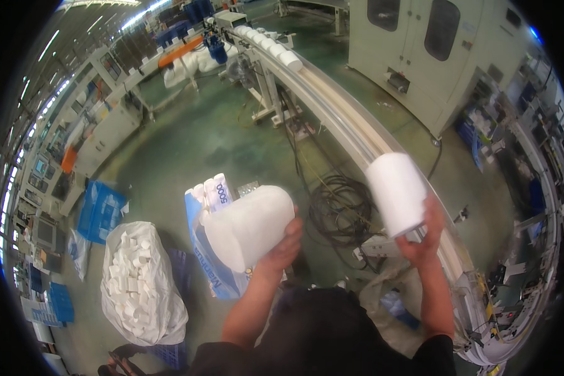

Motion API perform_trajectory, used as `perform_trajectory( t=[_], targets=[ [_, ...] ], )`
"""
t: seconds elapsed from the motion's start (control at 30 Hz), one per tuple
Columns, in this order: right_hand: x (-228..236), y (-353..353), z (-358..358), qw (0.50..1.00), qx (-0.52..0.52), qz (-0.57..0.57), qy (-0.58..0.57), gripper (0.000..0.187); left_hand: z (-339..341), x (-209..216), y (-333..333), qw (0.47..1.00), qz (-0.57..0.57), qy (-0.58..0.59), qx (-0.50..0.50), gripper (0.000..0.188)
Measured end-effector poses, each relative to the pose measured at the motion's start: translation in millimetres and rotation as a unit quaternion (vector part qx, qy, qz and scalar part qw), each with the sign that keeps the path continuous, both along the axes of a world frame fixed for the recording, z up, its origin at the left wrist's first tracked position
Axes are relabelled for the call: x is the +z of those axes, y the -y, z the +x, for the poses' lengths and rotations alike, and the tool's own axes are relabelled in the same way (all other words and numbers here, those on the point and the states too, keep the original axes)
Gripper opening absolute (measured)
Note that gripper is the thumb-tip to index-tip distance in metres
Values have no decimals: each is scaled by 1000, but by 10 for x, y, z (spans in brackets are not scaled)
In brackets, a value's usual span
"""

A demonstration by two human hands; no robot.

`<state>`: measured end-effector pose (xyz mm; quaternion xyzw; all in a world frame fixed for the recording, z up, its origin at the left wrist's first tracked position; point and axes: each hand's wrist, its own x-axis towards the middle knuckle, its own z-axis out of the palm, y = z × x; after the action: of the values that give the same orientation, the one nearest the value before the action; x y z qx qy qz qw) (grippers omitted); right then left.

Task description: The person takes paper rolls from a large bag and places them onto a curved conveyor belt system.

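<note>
My left hand point(285, 245) is closed on the lower right end of a large white paper roll point(247, 225), which is held tilted in front of me. Over the conveyor's near stretch, my right hand point(423, 232) grips the lower end of another white paper roll point(396, 191); its edges are slightly blurred. The roll hides part of the conveyor point(338, 113) beneath it. Behind the left roll, and partly covered by it, is a blue-and-white printed plastic pack point(199, 269) with white roll shapes along its top.
Several white rolls point(272, 47) line the conveyor's far end. A clear bag of white offcuts point(135, 282) stands on the floor at left, near a blue crate point(100, 212). Coiled black cables point(338, 210) lie between my hands. A large beige machine cabinet point(413, 56) stands beyond the conveyor.
</note>
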<state>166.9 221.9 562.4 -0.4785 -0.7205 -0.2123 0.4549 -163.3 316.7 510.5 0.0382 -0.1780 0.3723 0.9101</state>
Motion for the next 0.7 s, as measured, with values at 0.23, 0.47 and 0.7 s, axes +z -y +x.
perform_trajectory(
  t=[0.23,0.47,0.7],
  targets=[
    [-760,63,896,863,-107,0,-494,83,195,2,28,999,-40,-8,4,64],
    [-1737,174,1827,608,-259,-86,-745,49,176,-19,52,993,-99,-28,50,71],
    [-2701,713,2586,548,-257,-257,-754,58,388,86,74,992,-116,-51,12,72]
  ],
)
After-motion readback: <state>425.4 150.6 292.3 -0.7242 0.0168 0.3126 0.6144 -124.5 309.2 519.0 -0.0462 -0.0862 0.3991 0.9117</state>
